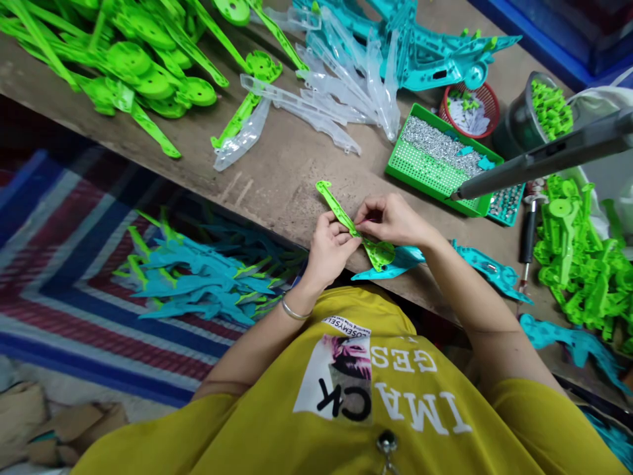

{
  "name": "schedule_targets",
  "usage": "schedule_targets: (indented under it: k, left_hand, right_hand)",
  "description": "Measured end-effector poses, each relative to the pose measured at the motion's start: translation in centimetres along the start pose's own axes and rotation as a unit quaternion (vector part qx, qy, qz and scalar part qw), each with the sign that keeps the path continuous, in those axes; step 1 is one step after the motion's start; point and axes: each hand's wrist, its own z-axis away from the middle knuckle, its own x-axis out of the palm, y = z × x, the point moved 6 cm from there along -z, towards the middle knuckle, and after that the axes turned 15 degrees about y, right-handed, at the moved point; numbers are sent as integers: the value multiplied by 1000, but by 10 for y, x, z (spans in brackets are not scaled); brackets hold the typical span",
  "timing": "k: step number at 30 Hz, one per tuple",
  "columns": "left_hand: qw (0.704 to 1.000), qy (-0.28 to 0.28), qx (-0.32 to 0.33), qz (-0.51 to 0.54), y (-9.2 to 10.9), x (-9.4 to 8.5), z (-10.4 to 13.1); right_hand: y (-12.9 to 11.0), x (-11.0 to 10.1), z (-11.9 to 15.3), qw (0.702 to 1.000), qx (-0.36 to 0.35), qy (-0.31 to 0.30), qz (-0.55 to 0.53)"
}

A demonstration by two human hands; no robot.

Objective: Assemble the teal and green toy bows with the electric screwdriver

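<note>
My left hand point(332, 245) is closed around a long lime-green plastic part point(337, 210), which has a hooked top end and a round disc at its lower end. Close beside it, my right hand point(390, 219) has its fingers pinched at the middle of the same part; whether a small piece is between the fingertips is hidden. Just below the hands, a turquoise plastic part point(403, 261) lies at the table's front edge, partly covered by the green disc. Another turquoise part point(489, 267) rests to the right, under my right forearm.
A green basket of small metal screws point(420, 170) stands ahead to the right, near a red basket point(487, 95). Green parts point(133, 63), clear plastic pieces point(341, 89) and turquoise parts point(430, 49) lie at the back. A grey rod point(544, 155) juts in. A black-handled screwdriver point(529, 234) lies right.
</note>
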Motion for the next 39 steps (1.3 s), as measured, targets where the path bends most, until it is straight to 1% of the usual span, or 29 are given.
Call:
schedule_targets:
  k: [8,13,19,24,27,31,33,35,39]
  left_hand:
    - [1000,9,3,-5,3,1,2]
    - [999,27,15,-23,5,2,2]
    - [999,39,4,-22,4,2,0]
    - [998,52,7,-25,4,2,-1]
    - [998,55,11,-29,4,3,-1]
    - [998,53,14,-31,3,4,-1]
    - [998,55,15,-31,3,4,-1]
    - [998,58,15,-30,4,3,-1]
    - [998,53,10,-30,5,3,0]
  right_hand:
    - [-6,0,1,999,-16,2,44]
    - [-11,3,0,998,-25,-9,60]
    - [-12,1,-2,997,-23,-7,71]
    - [-13,-1,-2,995,-28,-16,90]
    - [-14,-4,-2,997,-22,-20,72]
    - [-18,-9,-7,999,-29,-5,32]
    - [-20,-7,-12,998,-51,2,23]
    - [-22,-2,-17,997,-67,-4,28]
    - [-26,8,-24,994,-70,-20,77]
